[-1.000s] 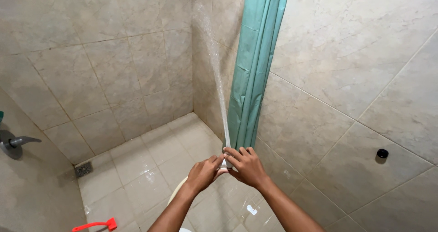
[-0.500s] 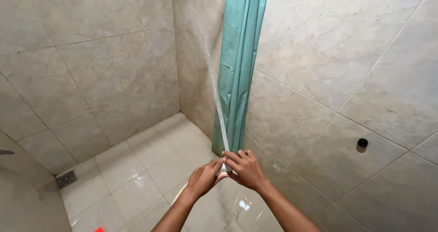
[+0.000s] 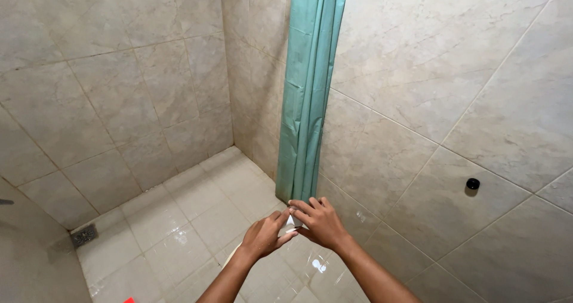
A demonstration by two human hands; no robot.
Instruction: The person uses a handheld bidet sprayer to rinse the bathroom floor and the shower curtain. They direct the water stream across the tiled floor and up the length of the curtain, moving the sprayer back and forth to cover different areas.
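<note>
Floor drain [image 3: 83, 235] far left in the wet floor [image 3: 179, 219]. Left hand [image 3: 262, 236] and right hand [image 3: 322, 222] both closed around a small white sprayer head [image 3: 290, 222], low, just under the green curtain [image 3: 307, 94]. Mid-step, gripping together; careful aim likely needed. Black knob [image 3: 473, 184] on right wall.

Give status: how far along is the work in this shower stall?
Done: floor tiles look wet and glossy. In hand: left hand and right hand both pinch a small white piece beside the green curtain; no spray shows. Left: hard to tell; the upper walls look dry, so perhaps those.
</note>
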